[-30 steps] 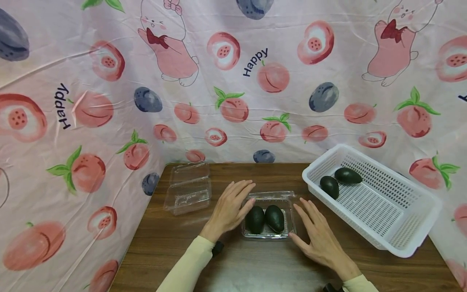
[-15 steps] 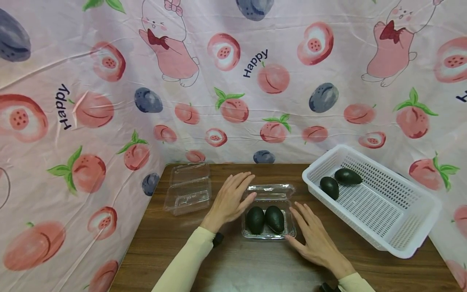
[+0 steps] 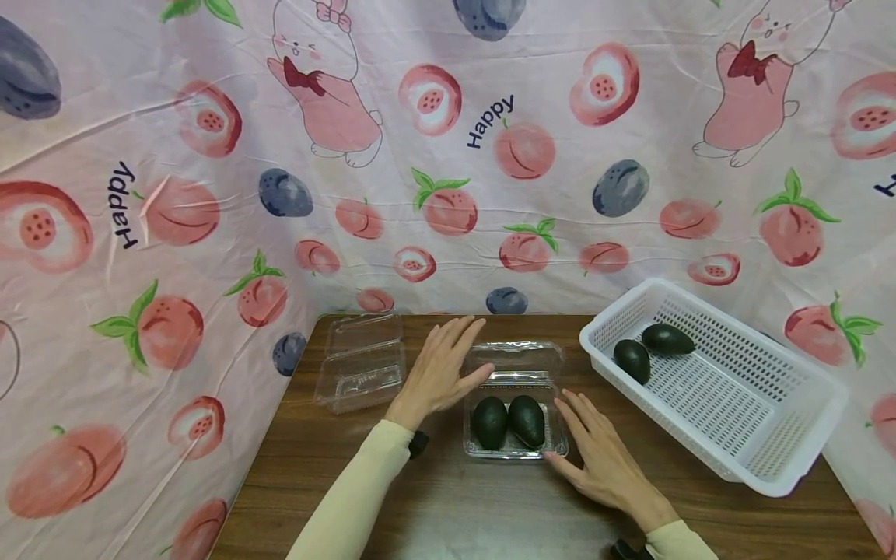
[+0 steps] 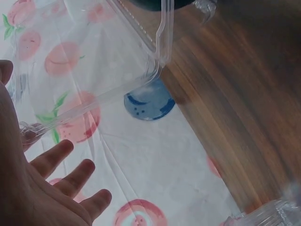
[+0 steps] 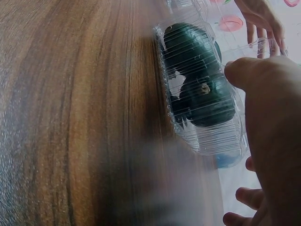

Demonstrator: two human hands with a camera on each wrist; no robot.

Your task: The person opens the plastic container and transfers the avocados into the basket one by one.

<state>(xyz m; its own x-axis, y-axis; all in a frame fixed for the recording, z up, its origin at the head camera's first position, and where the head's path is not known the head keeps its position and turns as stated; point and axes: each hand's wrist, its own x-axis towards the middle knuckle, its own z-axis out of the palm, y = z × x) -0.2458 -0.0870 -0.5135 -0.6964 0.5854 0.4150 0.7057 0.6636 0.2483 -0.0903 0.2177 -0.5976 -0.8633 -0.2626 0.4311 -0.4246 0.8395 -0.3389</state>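
Note:
Two dark green avocados (image 3: 526,421) lie side by side in a clear plastic clamshell box (image 3: 516,453) at the table's middle. The box's hinged lid (image 3: 521,356) stands raised at the back. Beside that lid is my left hand (image 3: 437,373), fingers extended; in the left wrist view the lid's rim (image 4: 89,104) runs close to the fingers, and whether they touch cannot be told. My right hand (image 3: 605,459) is at the box's right side, fingers extended, thumb at the front right corner. The right wrist view shows this thumb (image 5: 240,70) near the rim.
A white perforated basket (image 3: 714,416) at the right holds two more avocados (image 3: 667,338). Another clear clamshell box (image 3: 364,365) lies open at the back left of the wooden table (image 3: 490,513). A fruit-patterned cloth (image 3: 434,179) hangs behind and along the sides.
The lid has swung backward, away from the avocados. My left hand has moved slightly back along with it, and my right hand has shifted a little to the left.

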